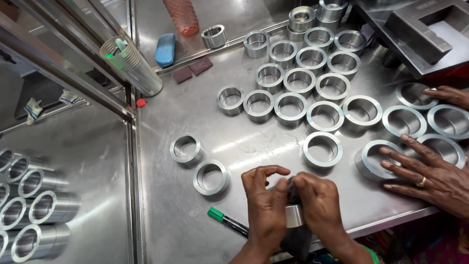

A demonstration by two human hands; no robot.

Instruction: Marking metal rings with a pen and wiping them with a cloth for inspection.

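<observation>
Looking down from the head camera: left hand (pixel 266 208) and right hand (pixel 320 205) pressed together low in the middle, fingers curled around a metal ring (pixel 294 215) — both pinching it between them, with a dark cloth (pixel 298 239) bunched against and beneath it. Held just above the near edge of the steel table (pixel 195 117). Only a short strip of the ring's bright outer wall showing between the two palms; rest hidden by fingers and cloth.

Lying on the table just left of the left wrist, a green-capped marker (pixel 227 221), slanted, not touched. Two loose rings further left — one ring (pixel 211 177) near the left fingertips, another ring (pixel 186 148) above it. A single ring (pixel 322 149) standing apart above the right hand.

Spread across the upper right, many more rings in slanting rows (pixel 298 80), upright and mostly touching or just beside one another. At the right edge, a co-worker's hand (pixel 430 173) with a finger ring, fingers flat over one large ring (pixel 373 159); a second co-worker's hand (pixel 452 95) resting at a ring further back.

Standing at the upper left, a clear cup of pens (pixel 131 66), tilted; beyond it a blue case (pixel 165 49). Stacked at lower left, beyond a glass partition, long metal cylinders (pixel 29 210).
</observation>
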